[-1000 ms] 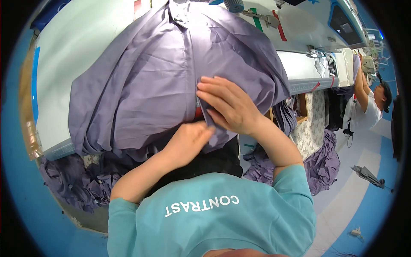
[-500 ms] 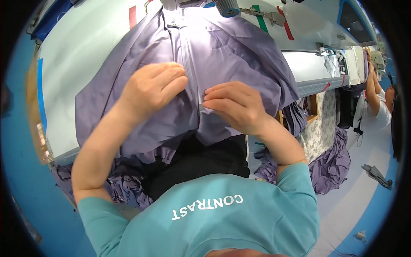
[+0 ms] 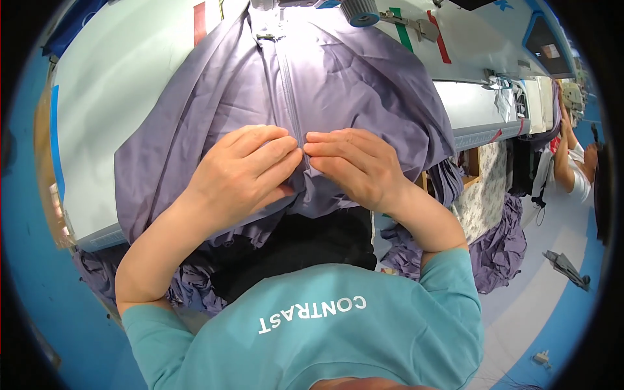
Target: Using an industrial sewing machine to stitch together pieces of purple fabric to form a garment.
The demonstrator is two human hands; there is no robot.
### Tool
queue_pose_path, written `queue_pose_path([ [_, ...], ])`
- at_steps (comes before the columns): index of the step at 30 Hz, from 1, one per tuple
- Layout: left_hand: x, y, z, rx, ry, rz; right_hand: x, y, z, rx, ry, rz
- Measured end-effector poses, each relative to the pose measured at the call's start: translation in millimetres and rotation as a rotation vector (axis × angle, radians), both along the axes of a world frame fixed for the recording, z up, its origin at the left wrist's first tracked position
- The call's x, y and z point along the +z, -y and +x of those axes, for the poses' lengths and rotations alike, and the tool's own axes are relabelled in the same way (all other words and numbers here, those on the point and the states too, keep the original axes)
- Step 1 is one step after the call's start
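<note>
While the purple cloth point(image 3: 224, 107) lies across the upper middle of the frame, the left hand point(image 3: 242, 170) and right hand point(image 3: 359, 162) touch it, fingers bent and nearly closed; I can't tell if they pinch it. If one side slips, the long seam point(image 3: 288, 84) could go crooked.

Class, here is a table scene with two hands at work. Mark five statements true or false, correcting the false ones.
1. Smooth purple cloth lies spread over the glossy, pale table. True.
2. The bare left hand and bare right hand are far apart. False: their fingertips nearly meet.
3. A narrow green tape strip lies left of the narrow red tape strip at upper right. True.
4. The wearer's short-sleeved cloth shirt is red. False: it is turquoise.
5. Both hands are over the purple cloth. True.
</note>
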State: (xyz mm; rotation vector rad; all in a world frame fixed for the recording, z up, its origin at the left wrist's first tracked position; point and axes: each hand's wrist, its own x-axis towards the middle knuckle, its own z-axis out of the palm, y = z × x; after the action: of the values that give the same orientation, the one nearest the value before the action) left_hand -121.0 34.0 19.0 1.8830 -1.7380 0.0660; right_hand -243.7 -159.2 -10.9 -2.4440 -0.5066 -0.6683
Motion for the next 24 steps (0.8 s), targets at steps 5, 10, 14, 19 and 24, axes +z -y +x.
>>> queue_pose_path([
  [5,-16.1,8.3,-1.5,-0.040,0.124,-0.212,0.9,3.4,0.3,0.010,-0.013,-0.005],
  [10,-21.3,7.7,-0.3,-0.059,0.105,-0.247,0.4,8.6,-0.5,0.075,0.000,-0.042],
  [14,-19.9,8.4,0.6,-0.052,0.071,-0.246,3.2,3.6,-2.6,0.061,-0.040,0.005],
  [19,0.6,18.3,23.0,-0.086,-0.015,-0.045,1.1,5.8,0.8,0.068,0.026,-0.106],
  [24,-6.2,39.5,63.7,0.173,0.333,0.068,5.4,6.3,4.5,0.075,0.038,-0.118],
])
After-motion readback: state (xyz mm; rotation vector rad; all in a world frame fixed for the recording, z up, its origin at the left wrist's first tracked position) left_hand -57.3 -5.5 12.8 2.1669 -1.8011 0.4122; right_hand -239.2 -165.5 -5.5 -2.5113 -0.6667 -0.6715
